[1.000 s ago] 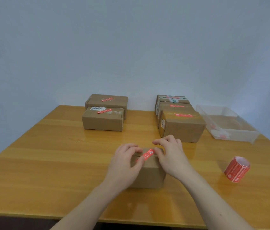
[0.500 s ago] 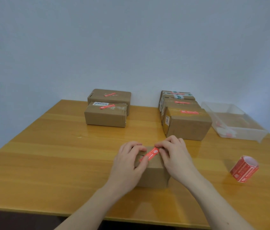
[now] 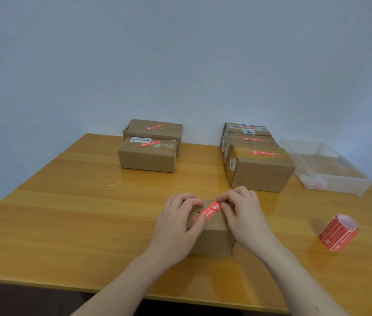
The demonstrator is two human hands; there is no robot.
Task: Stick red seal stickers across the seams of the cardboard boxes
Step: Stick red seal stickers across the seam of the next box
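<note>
A small cardboard box [image 3: 212, 240] stands on the table in front of me. A red seal sticker [image 3: 207, 211] lies slantwise across its top seam. My left hand [image 3: 175, 224] holds the box's left side, fingers curled over the top and the thumb on the sticker's near end. My right hand [image 3: 243, 215] pinches the sticker's far right end between thumb and forefinger at the box's top edge. A roll of red stickers [image 3: 338, 232] lies on the table to the right, apart from both hands.
Two boxes with red stickers [image 3: 148, 157] sit at the back left, and a row of stickered boxes [image 3: 260, 172] at the back right. A clear plastic tray [image 3: 331, 179] stands at the far right. The wooden table [image 3: 66, 213] ends at a wall.
Both hands stay on the small box. More of the red sticker shows between them, lying flatter on the top. The view has shifted slightly.
</note>
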